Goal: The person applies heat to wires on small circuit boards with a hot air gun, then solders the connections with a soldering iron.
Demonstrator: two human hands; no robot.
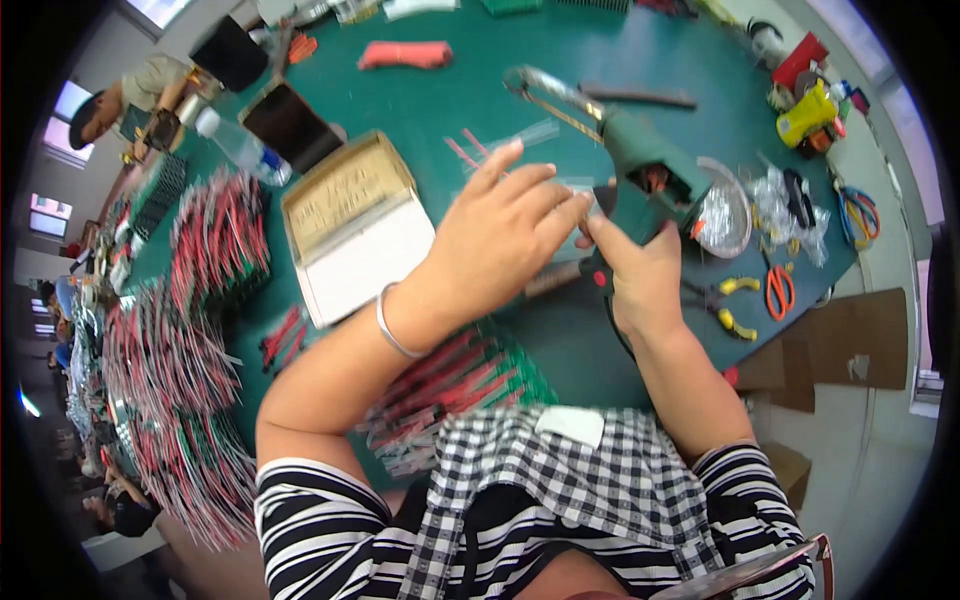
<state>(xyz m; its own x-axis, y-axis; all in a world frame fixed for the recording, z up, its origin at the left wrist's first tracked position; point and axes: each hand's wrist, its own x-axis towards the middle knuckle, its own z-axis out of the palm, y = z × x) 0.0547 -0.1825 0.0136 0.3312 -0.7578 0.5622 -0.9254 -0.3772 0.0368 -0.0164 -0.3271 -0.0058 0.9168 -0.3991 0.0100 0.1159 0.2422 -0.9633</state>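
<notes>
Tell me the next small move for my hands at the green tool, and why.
Probably ease the small clear piece toward the green tool: the left hand and right hand pinch it together right beside the tool's opening.

Quick count on the green worktop [450, 100]: one open flat box [355, 225], one clear water bottle [238, 147], one dark phone [290, 125], one orange-handled scissors [779, 290], one yellow-handled pliers [728, 300], one blue-handled pliers [858, 215], one foil dish [725, 215]. Red-and-green wire bundles are too many to count.
</notes>
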